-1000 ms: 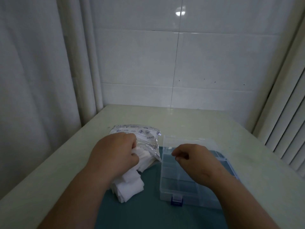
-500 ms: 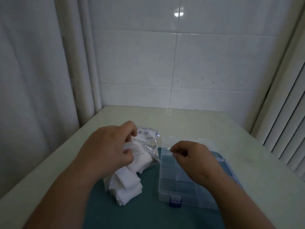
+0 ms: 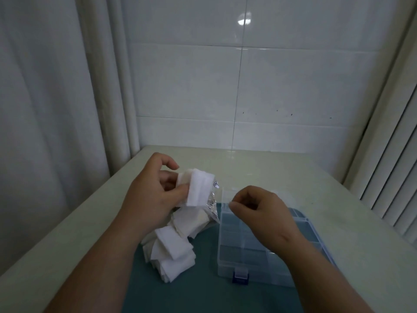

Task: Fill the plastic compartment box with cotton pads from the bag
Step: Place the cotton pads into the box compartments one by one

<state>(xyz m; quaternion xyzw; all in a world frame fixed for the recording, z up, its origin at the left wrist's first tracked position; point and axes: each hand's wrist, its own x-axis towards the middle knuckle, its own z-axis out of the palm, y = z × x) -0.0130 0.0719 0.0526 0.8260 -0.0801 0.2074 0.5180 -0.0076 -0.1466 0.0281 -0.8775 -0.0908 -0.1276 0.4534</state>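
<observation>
Hands meet low over a pale table [image 3: 361, 233], where a teal mat [image 3: 203, 294] covers the six o'clock part of the top. The left hand [image 3: 153, 195] grips a small stack of white cotton pads [image 3: 199, 190], thumb on the near face and fingers curled behind, raised clear of the mat. Just under that stack, at ten o'clock from the plastic compartment box [image 3: 248, 256], a crinkled printed bag [image 3: 212, 204] shows only as a sliver. A loose heap of pads [image 3: 173, 251] spills from it toward seven o'clock and lies on the mat at nine o'clock of the box, close beside its wall. The box sits on the mat with its clear lid [image 3: 284, 195] thrown back toward twelve o'clock and a blue latch [image 3: 240, 275] on its six o'clock edge; the compartments in view hold no pads. The right hand [image 3: 259, 211] hovers over the box's far left corner, fingers curled and thumb meeting forefinger; I cannot tell whether anything is pinched there.
</observation>
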